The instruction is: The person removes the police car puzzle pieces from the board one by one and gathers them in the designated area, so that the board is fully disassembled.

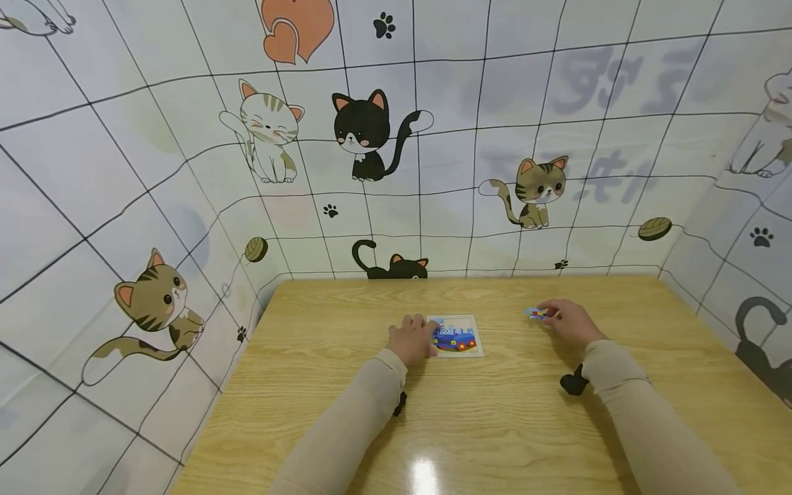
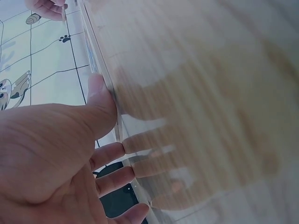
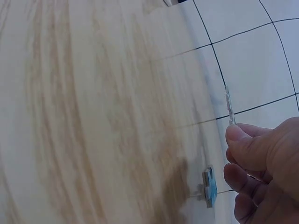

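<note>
A square puzzle board (image 1: 459, 335) with a pale border and a picture of a blue train with red and yellow wheels lies flat on the table. My left hand (image 1: 411, 339) rests at its left side, fingers spread; in the left wrist view the thumb (image 2: 102, 100) lies along the board's edge and the fingertips touch the tabletop. Right of the board, my right hand (image 1: 572, 322) pinches a thin puzzle piece (image 3: 229, 105) between thumb and fingers, seen edge-on in the right wrist view. Under that hand, a second puzzle piece (image 3: 210, 186) with a blue face sits on the table.
The wooden table (image 1: 346, 309) has a glossy, reflecting surface. A white cloth wall (image 1: 445, 206) with grid lines and cartoon cats stands along its back edge and both sides. Black wrist devices (image 1: 575, 382) hang under the sleeves.
</note>
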### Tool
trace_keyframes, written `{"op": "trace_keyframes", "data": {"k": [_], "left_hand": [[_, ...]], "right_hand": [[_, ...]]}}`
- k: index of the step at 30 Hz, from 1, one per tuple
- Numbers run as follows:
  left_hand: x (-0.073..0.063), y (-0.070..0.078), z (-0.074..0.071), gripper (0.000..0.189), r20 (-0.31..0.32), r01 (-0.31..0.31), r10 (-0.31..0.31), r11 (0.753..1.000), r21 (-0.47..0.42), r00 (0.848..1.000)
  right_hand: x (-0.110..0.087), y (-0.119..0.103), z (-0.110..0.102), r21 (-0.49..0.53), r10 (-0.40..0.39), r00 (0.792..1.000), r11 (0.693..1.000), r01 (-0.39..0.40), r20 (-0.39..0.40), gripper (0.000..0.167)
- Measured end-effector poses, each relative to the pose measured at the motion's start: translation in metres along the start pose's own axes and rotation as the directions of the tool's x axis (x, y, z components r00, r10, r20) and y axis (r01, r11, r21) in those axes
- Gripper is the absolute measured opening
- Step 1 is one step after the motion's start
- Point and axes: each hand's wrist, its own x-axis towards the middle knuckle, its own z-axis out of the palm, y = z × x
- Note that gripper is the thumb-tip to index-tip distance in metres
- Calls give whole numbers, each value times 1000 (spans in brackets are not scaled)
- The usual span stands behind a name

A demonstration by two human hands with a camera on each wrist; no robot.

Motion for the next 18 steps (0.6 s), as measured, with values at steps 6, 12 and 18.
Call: {"op": "trace_keyframes", "data": {"k": [6,12,18], "left_hand": [[-1,0,-1,54,-2,-1,1,1000,12,1000],[-1,0,1,55,-12,-15,15,1000,17,1000],[0,-1,2,55,-19,-11,11,1000,20,1000]], "right_hand": [[7,2,11,8,-5,1000,1000,5,24,31],[9,-5,19,-30,-19,999,999,20,39,30],[11,-17,21,-59,-21,999,998,24,50,28]]}}
